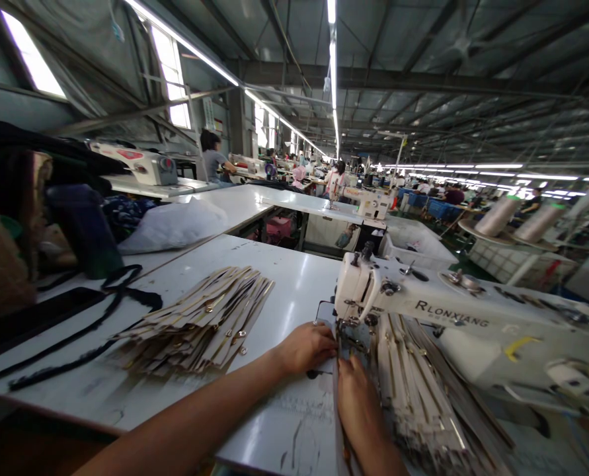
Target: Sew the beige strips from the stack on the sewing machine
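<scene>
Beige zipper strip (pixel 341 370), thin & flat; L hand (pixel 308 346) & R hand (pixel 356 396) grips pressed on it.

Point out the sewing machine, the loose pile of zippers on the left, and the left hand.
sewing machine (pixel 447 307): head view, on its white arm by the lettering.
pile of zippers (pixel 199 324): head view, middle of the fanned stack.
left hand (pixel 307 345): head view, back of the hand.

Your white bench (pixel 294 277) carries a fanned stack of beige zipper strips (pixel 199 320) on its left half. A black cord (pixel 76 334) trails across the near left edge, beside a dark flat slab (pixel 31 317). The sewing machine (pixel 443 311) stands on the right, with a second heap of strips (pixel 418 390) lying under its arm. A white bag (pixel 172 225) rests farther back.
</scene>
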The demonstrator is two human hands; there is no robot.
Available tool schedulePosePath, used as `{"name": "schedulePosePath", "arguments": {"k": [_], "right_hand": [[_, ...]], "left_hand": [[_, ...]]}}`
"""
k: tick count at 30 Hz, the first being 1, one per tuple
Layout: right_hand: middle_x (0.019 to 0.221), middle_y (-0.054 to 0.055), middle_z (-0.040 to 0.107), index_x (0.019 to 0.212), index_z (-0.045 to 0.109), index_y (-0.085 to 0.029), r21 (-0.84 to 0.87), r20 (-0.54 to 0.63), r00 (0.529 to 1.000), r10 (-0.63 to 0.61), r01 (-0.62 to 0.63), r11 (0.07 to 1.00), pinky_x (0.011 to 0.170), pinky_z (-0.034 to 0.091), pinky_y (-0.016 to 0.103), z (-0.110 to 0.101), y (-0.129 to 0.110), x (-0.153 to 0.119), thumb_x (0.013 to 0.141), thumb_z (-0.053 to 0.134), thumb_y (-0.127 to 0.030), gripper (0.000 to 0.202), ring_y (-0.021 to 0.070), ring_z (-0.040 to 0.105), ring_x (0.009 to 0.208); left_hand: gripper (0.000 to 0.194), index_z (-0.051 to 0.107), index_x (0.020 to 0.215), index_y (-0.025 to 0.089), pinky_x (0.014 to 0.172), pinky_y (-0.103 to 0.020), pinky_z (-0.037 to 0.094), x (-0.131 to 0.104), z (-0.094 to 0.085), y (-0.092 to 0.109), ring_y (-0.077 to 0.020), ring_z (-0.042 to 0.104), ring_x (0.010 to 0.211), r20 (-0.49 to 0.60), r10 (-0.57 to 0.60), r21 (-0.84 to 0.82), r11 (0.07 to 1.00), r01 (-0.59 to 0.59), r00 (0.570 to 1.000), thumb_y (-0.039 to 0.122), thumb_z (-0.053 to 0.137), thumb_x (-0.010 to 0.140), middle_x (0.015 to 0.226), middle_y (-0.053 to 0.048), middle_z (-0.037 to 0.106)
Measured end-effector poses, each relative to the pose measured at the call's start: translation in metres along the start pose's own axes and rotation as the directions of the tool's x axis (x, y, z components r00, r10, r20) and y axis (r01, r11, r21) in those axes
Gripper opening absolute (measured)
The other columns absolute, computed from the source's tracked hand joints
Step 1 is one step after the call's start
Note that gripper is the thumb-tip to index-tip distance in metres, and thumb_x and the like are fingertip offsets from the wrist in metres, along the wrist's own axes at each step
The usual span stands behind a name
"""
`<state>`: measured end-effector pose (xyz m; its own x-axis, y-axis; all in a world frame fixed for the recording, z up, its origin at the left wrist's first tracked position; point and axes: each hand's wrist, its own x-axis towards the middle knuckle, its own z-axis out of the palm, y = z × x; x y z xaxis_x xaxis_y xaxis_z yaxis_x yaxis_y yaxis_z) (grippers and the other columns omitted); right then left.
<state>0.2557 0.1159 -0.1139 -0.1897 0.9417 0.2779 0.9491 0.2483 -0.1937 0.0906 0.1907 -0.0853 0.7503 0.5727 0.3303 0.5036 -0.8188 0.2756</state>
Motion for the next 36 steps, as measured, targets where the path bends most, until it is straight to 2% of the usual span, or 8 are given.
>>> {"name": "schedulePosePath", "arguments": {"k": [4, 11, 18, 22, 36], "right_hand": [[0.096, 0.009, 0.067, 0.097, 0.069, -0.015, 0.020, 0.032, 0.999, 0.020, -0.020, 1.000, 0.080, 0.048, 0.025, -0.001, 0.000, 0.013, 0.088, 0.034, 0.001, 0.040, 0.0185, 0.066, 0.090], [0.101, 0.009, 0.066, 0.108, 0.066, -0.013, 0.028, 0.023, 0.998, 0.058, -0.059, 0.998, 0.078, 0.047, 0.024, 0.002, -0.001, 0.025, 0.093, 0.033, -0.005, 0.037, 0.0181, 0.065, 0.091], [0.098, 0.009, 0.066, 0.108, 0.066, -0.016, 0.035, -0.006, 0.997, 0.083, -0.082, 0.996, 0.074, 0.046, 0.023, 0.007, -0.001, 0.026, 0.095, 0.036, -0.011, 0.033, 0.0174, 0.066, 0.089], [0.100, 0.009, 0.066, 0.114, 0.064, -0.015, 0.007, -0.005, 0.996, 0.086, -0.086, 0.996, 0.072, 0.045, 0.023, 0.009, 0.000, 0.026, 0.095, 0.037, -0.011, 0.034, 0.0171, 0.066, 0.088], [0.101, 0.009, 0.066, 0.115, 0.064, -0.015, -0.057, -0.027, 0.996, 0.081, -0.082, 0.995, 0.070, 0.046, 0.024, 0.004, -0.005, 0.023, 0.094, 0.038, -0.010, 0.034, 0.0177, 0.067, 0.087]], "left_hand": [[0.020, 0.071, 0.099, 0.021, 0.082, -0.028, 0.047, -0.001, -0.001, 0.000, -0.0206, 0.061, 0.094, -0.009, -0.033, 0.010, 0.999, 0.033, 0.999, 0.025, 0.051, 0.095, 0.098, -0.006, 0.067], [0.019, 0.071, 0.096, 0.021, 0.079, -0.027, 0.047, -0.001, 0.001, -0.001, -0.0199, 0.060, 0.092, -0.019, -0.066, 0.013, 0.998, 0.066, 0.998, 0.025, 0.052, 0.095, 0.096, -0.005, 0.065], [0.021, 0.071, 0.094, 0.020, 0.081, -0.027, 0.046, 0.001, 0.000, -0.002, -0.0202, 0.059, 0.092, -0.012, -0.063, -0.017, 0.998, 0.062, 0.998, 0.025, 0.050, 0.095, 0.094, -0.006, 0.065], [0.022, 0.071, 0.096, 0.020, 0.082, -0.028, 0.047, 0.000, 0.001, -0.002, -0.0202, 0.059, 0.092, -0.015, -0.069, -0.028, 0.997, 0.069, 0.997, 0.025, 0.050, 0.095, 0.095, -0.006, 0.065], [0.022, 0.071, 0.096, 0.020, 0.083, -0.028, 0.048, -0.001, 0.001, -0.001, -0.0203, 0.060, 0.092, -0.008, -0.088, -0.042, 0.995, 0.087, 0.996, 0.024, 0.050, 0.095, 0.097, -0.007, 0.064]]}}
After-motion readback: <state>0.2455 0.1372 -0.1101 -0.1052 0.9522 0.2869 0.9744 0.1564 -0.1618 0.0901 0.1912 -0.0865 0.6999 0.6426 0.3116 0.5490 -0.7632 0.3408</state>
